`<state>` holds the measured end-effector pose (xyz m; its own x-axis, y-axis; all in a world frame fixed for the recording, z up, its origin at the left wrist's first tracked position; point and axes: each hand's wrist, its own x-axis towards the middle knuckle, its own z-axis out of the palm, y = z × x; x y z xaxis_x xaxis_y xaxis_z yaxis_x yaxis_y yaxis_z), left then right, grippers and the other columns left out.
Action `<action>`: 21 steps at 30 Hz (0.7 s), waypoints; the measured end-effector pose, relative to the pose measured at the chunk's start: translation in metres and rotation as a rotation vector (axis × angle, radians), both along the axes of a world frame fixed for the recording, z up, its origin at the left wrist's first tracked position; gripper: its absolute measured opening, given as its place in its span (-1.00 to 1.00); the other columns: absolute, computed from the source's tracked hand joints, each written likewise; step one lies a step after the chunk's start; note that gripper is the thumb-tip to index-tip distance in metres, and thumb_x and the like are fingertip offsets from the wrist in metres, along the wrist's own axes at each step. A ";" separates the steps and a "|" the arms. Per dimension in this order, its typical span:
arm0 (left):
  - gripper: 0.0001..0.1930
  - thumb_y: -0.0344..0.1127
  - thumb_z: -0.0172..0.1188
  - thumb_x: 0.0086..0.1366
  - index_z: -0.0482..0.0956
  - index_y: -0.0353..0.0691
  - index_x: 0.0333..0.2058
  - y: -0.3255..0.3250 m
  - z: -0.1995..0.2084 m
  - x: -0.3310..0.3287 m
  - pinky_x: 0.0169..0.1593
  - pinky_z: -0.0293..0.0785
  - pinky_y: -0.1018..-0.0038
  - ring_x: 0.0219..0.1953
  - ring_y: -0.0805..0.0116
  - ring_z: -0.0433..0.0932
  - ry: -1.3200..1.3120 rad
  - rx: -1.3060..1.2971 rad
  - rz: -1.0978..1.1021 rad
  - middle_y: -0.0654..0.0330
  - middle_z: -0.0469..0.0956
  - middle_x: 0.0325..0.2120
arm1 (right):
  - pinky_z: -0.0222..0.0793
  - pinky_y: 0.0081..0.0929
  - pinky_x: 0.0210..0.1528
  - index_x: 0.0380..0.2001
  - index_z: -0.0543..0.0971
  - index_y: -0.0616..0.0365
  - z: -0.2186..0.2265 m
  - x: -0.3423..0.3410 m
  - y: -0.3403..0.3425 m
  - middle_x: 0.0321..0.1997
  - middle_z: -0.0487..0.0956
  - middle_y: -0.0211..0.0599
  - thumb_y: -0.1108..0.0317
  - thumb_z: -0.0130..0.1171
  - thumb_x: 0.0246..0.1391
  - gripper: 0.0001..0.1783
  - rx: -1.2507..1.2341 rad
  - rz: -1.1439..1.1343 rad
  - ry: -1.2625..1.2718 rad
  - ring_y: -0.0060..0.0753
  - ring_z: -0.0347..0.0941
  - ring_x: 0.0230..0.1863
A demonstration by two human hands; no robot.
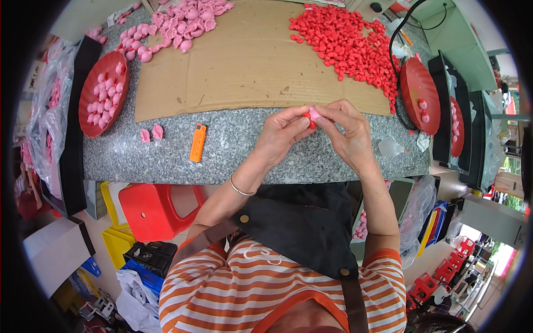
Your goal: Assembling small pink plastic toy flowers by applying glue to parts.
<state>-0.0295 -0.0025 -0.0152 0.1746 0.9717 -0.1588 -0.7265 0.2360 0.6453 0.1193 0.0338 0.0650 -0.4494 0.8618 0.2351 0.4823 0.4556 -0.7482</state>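
Over the front edge of the cardboard, my left hand (277,136) and my right hand (351,133) meet, fingertips pinched on a small pink and red plastic part (314,114). Its red portion sits toward the left fingers, the pink portion toward the right; the fingers cover much of it. Left of my hands, an orange lighter (197,143) lies on the grey speckled worktop (233,161). Two thin pink pieces (157,131) rest farther left. Beside my right wrist lies a small translucent squeeze bottle (391,147).
Flat cardboard (233,72) carries heaped pink parts (189,22) at far left and red parts (350,47) at far right. A red dish (88,91) at left holds pink pieces; another red dish (413,83) at right holds a few. A black cable (395,53) runs beside it.
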 end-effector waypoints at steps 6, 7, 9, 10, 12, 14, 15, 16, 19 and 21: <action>-0.72 -0.45 0.03 0.26 0.41 -0.27 -0.04 0.002 0.000 0.000 -0.07 0.49 0.57 -0.14 0.46 0.50 -0.082 -0.011 -0.015 0.18 0.49 -0.17 | 0.37 -0.55 -0.23 -0.12 0.53 0.16 -0.002 0.003 -0.002 -0.28 0.50 -0.23 0.59 0.26 -0.20 -0.55 0.048 0.056 -0.027 -0.37 0.46 -0.26; -0.72 -0.45 0.03 0.26 0.41 -0.27 -0.04 0.002 0.000 0.000 -0.07 0.49 0.57 -0.14 0.46 0.50 -0.083 -0.009 -0.017 0.18 0.49 -0.17 | 0.37 -0.53 -0.20 -0.08 0.51 0.15 -0.001 0.004 -0.003 -0.24 0.48 -0.21 0.60 0.28 -0.23 -0.49 0.056 0.070 -0.051 -0.34 0.45 -0.23; -0.68 -0.39 0.03 0.28 0.36 -0.33 -0.01 0.002 -0.001 0.000 -0.02 0.48 0.46 -0.12 0.33 0.51 -0.093 0.012 -0.019 0.10 0.48 -0.14 | 0.37 -0.52 -0.19 -0.07 0.51 0.15 -0.005 0.003 -0.004 -0.23 0.47 -0.21 0.60 0.29 -0.26 -0.46 0.072 0.060 -0.041 -0.33 0.45 -0.22; -0.68 -0.39 0.03 0.28 0.36 -0.33 -0.01 0.003 -0.002 0.000 -0.02 0.48 0.46 -0.12 0.33 0.51 -0.095 0.014 -0.024 0.10 0.48 -0.14 | 0.36 -0.52 -0.18 -0.07 0.50 0.14 -0.008 0.003 -0.004 -0.22 0.46 -0.21 0.60 0.30 -0.28 -0.43 0.086 0.049 -0.030 -0.32 0.44 -0.20; -0.70 -0.37 0.03 0.28 0.37 -0.33 -0.03 0.004 -0.004 -0.001 -0.02 0.47 0.46 -0.11 0.34 0.50 -0.091 0.049 -0.039 0.12 0.48 -0.15 | 0.37 -0.51 -0.18 -0.08 0.51 0.15 -0.013 0.003 -0.004 -0.23 0.46 -0.21 0.61 0.29 -0.28 -0.45 0.119 0.032 -0.035 -0.31 0.44 -0.20; -0.71 -0.36 0.03 0.28 0.38 -0.32 -0.04 0.004 0.002 -0.001 -0.02 0.46 0.47 -0.13 0.37 0.49 -0.068 0.052 -0.046 0.14 0.48 -0.17 | 0.37 -0.50 -0.18 -0.09 0.52 0.15 -0.017 0.004 -0.003 -0.24 0.47 -0.21 0.61 0.28 -0.27 -0.47 0.150 0.017 -0.036 -0.31 0.44 -0.20; -0.71 -0.35 0.03 0.28 0.39 -0.30 -0.05 0.003 0.004 -0.002 -0.02 0.44 0.48 -0.14 0.39 0.49 -0.046 0.054 -0.050 0.16 0.48 -0.18 | 0.37 -0.49 -0.19 -0.10 0.52 0.16 -0.019 0.005 -0.003 -0.25 0.46 -0.21 0.61 0.28 -0.27 -0.48 0.175 0.017 -0.034 -0.30 0.44 -0.20; -0.71 -0.35 0.03 0.28 0.39 -0.30 -0.05 0.003 0.003 -0.002 -0.02 0.44 0.48 -0.14 0.39 0.49 -0.045 0.055 -0.051 0.16 0.48 -0.18 | 0.37 -0.49 -0.20 -0.11 0.52 0.16 -0.019 0.006 -0.003 -0.25 0.46 -0.21 0.61 0.27 -0.27 -0.49 0.200 0.019 -0.032 -0.29 0.44 -0.21; -0.75 -0.34 0.04 0.28 0.41 -0.27 -0.09 0.003 0.002 -0.003 -0.05 0.43 0.50 -0.18 0.46 0.48 -0.006 0.061 -0.059 0.18 0.48 -0.19 | 0.37 -0.47 -0.22 -0.12 0.53 0.17 -0.018 0.006 -0.002 -0.25 0.46 -0.21 0.62 0.26 -0.28 -0.50 0.257 0.042 -0.063 -0.27 0.43 -0.21; -0.80 -0.34 0.08 0.26 0.45 -0.25 -0.15 0.006 0.002 -0.007 -0.14 0.41 0.55 -0.25 0.54 0.48 -0.046 0.070 -0.100 0.23 0.52 -0.26 | 0.37 -0.47 -0.22 -0.14 0.54 0.17 -0.016 0.007 -0.002 -0.25 0.46 -0.21 0.62 0.26 -0.29 -0.51 0.252 0.060 -0.066 -0.27 0.43 -0.22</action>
<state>-0.0368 0.0040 -0.0129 0.2768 0.9575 -0.0806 -0.7307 0.2642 0.6295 0.1267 0.0323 0.0490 -0.5195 0.7510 0.4075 0.4926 0.6529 -0.5754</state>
